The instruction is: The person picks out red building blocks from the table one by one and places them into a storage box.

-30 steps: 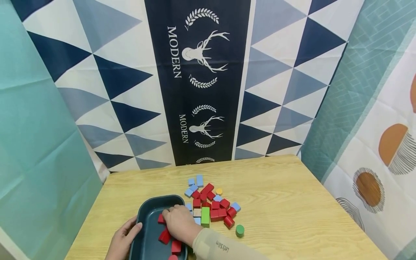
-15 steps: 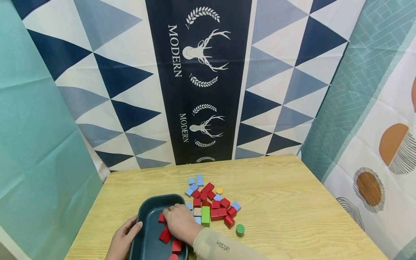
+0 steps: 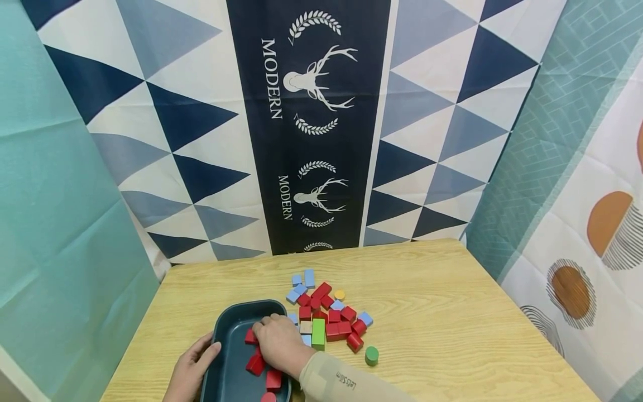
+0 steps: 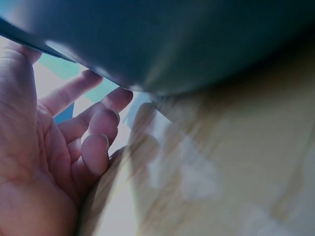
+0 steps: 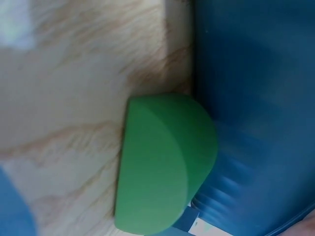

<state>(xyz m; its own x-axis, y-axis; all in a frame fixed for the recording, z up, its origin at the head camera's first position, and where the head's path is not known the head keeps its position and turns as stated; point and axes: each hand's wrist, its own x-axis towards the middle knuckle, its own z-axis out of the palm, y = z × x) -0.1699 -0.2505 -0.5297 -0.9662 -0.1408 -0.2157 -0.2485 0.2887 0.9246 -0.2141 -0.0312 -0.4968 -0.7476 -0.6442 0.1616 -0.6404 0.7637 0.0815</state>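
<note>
A dark blue-green tray (image 3: 232,349) stands at the table's front left with several red blocks (image 3: 255,364) inside. My left hand (image 3: 193,365) holds its left rim, thumb over the edge. In the left wrist view, the fingers of the left hand (image 4: 54,142) bend against the outer wall. Over the right rim reaches my right hand (image 3: 282,343), back upward, fingertips down in the tray beside a red block (image 3: 250,336). Those fingertips are hidden, so I cannot see whether they grip it. A half-round green block (image 5: 162,167) lies outside by the tray wall.
Right of the tray lies a loose cluster of red blocks (image 3: 337,330) and light blue blocks (image 3: 309,278). Among and around them are a light green block (image 3: 318,334), a yellow round (image 3: 339,295) and a green cylinder (image 3: 372,356). Patterned cloth hangs behind the table (image 3: 442,312).
</note>
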